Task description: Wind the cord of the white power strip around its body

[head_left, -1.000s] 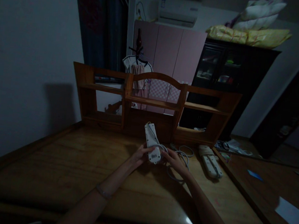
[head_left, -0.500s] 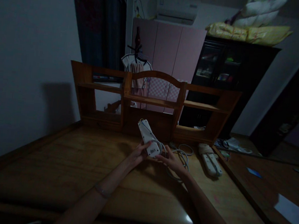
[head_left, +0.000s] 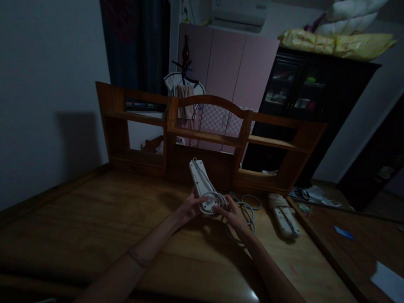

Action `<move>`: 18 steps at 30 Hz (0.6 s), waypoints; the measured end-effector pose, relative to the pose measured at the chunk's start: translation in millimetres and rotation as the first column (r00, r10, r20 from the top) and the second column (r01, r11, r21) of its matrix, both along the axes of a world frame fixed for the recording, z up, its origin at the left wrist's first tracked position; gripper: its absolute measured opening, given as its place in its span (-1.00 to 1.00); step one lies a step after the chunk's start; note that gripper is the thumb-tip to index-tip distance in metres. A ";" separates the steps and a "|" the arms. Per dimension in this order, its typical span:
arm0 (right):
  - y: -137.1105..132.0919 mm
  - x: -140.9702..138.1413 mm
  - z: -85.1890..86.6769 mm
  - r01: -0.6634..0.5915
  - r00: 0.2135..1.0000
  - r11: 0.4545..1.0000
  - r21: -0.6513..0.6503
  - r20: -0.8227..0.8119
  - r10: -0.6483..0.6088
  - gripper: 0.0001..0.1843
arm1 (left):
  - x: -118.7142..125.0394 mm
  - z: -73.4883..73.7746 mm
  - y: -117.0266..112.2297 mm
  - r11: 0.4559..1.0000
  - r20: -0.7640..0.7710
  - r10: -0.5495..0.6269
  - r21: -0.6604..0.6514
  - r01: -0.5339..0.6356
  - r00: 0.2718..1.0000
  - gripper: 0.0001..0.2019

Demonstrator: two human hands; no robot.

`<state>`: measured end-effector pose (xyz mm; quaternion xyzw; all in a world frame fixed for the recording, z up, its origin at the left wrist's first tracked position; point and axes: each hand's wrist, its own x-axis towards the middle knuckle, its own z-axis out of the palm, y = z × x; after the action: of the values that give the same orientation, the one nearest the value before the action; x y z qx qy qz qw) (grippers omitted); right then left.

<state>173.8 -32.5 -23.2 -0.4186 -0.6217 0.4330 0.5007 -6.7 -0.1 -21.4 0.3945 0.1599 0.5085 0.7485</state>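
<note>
The left hand (head_left: 189,208) grips the near end of the white power strip (head_left: 200,177) from its left; the right hand (head_left: 231,213) holds the cord (head_left: 223,201) looped there. The strip slants forward and leftward beyond both, over the counter (head_left: 119,229).

Two hands are seen at the centre, one left hand (head_left: 187,210) and one right hand (head_left: 232,214). Two power strips are counted: one held strip (head_left: 200,178) at the centre, one resting strip (head_left: 284,219) to the right. One grey cord (head_left: 253,218) is found right of centre and one bracelet (head_left: 138,258) at lower left. At the lower right, one blue card (head_left: 343,232) and one white sheet (head_left: 394,285) are seen. At upper centre, one air conditioner (head_left: 239,7) and three pink doors (head_left: 225,62) are counted; one wooden shelf unit (head_left: 206,136) is shown mid-frame, and one dark cabinet (head_left: 347,88) at upper right.
</note>
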 end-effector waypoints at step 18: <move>8.4 -5.2 -8.8 -0.176 0.984 0.984 0.012 -0.003 0.176 -0.60 | -5.3 -4.4 16.5 0.953 -0.065 0.094 -0.282 -0.108 0.993 -0.54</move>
<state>168.7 -24.1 -32.0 -0.3584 -0.6577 0.4728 0.4642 -12.1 16.4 -25.8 0.2866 0.2703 0.5076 0.7663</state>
